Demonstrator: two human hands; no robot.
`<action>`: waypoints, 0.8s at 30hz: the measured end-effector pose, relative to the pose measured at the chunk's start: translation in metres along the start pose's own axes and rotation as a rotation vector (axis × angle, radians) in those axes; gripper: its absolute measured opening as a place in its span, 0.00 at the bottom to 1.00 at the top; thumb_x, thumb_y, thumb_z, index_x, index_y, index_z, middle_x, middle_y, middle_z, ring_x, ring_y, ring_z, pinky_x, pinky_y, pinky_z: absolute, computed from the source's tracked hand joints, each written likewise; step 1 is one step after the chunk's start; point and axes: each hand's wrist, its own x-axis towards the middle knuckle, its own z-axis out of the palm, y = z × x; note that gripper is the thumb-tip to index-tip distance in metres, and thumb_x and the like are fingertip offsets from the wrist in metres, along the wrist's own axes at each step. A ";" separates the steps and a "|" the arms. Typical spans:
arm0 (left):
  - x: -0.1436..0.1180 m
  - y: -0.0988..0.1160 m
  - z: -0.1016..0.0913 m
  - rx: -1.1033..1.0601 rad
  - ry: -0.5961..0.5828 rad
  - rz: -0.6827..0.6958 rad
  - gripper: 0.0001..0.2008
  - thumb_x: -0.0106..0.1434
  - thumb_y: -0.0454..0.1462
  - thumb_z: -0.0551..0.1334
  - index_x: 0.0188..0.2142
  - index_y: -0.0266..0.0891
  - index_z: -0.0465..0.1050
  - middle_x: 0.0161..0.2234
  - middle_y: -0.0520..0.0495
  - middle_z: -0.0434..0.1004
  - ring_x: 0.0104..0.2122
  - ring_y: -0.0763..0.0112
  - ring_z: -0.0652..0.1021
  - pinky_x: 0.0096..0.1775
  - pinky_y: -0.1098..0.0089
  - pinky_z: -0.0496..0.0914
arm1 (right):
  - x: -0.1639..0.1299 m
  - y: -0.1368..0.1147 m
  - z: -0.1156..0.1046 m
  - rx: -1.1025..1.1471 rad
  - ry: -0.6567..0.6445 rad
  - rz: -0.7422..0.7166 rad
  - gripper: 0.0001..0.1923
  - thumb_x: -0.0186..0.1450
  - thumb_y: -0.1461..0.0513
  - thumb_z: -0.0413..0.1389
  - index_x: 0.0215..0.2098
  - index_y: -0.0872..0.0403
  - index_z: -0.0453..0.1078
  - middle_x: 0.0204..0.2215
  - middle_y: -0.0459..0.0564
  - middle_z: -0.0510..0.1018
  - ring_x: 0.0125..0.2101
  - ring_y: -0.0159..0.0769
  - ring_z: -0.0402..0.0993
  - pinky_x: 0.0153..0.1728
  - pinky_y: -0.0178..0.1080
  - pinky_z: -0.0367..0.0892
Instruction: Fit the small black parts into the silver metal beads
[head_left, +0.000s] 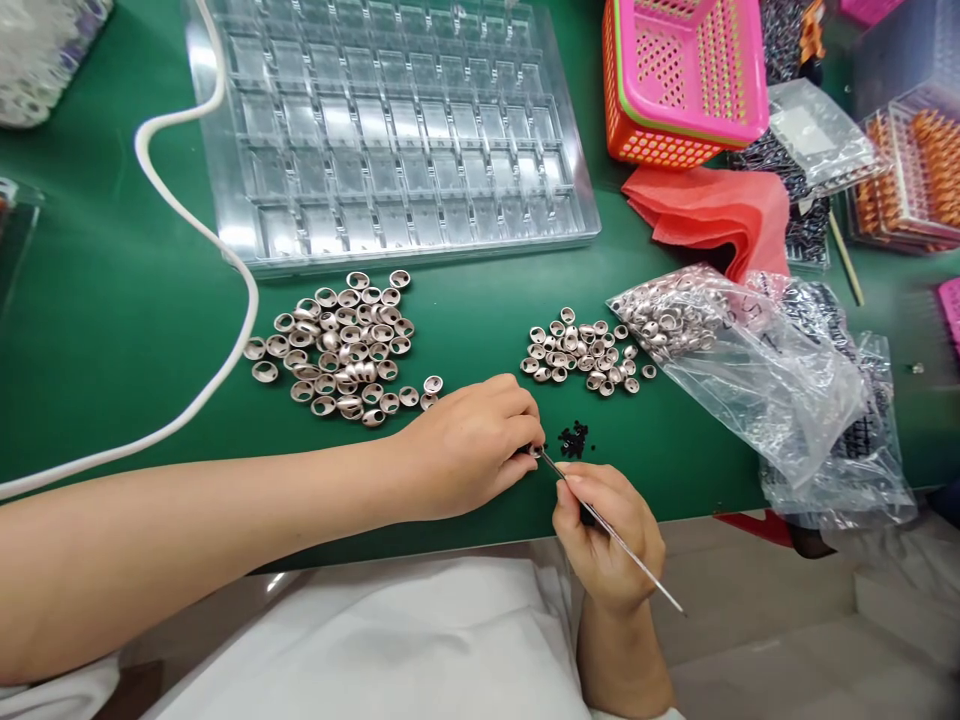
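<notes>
My left hand (480, 435) pinches a small silvery metal ring (535, 452) between thumb and fingertips, just above the table's front edge. In my right hand (611, 535) is a thin metal rod-like tool (630, 553), held like a pen. Its upper tip meets the ring; the exact contact is too small to make out. Close beyond the fingertips lies a little heap of tiny black parts (574, 440). A large pile of silvery rings (345, 345) spreads beyond my left forearm, and a smaller pile of similar pieces (581, 350) sits further right.
A clear compartment tray (397, 140) lies at the back, beside a white cable (244, 290). To the right are stacked plastic baskets (690, 70), red cloth (712, 205), a plastic bag of metal pieces (675, 315) and a box of orange parts (911, 170).
</notes>
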 end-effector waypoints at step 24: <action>0.001 -0.001 -0.001 -0.028 -0.018 -0.011 0.04 0.65 0.31 0.65 0.39 0.36 0.80 0.40 0.45 0.81 0.41 0.63 0.76 0.39 0.66 0.72 | 0.000 -0.003 -0.002 0.107 0.068 0.036 0.17 0.65 0.71 0.59 0.50 0.52 0.71 0.41 0.53 0.81 0.38 0.40 0.81 0.35 0.45 0.80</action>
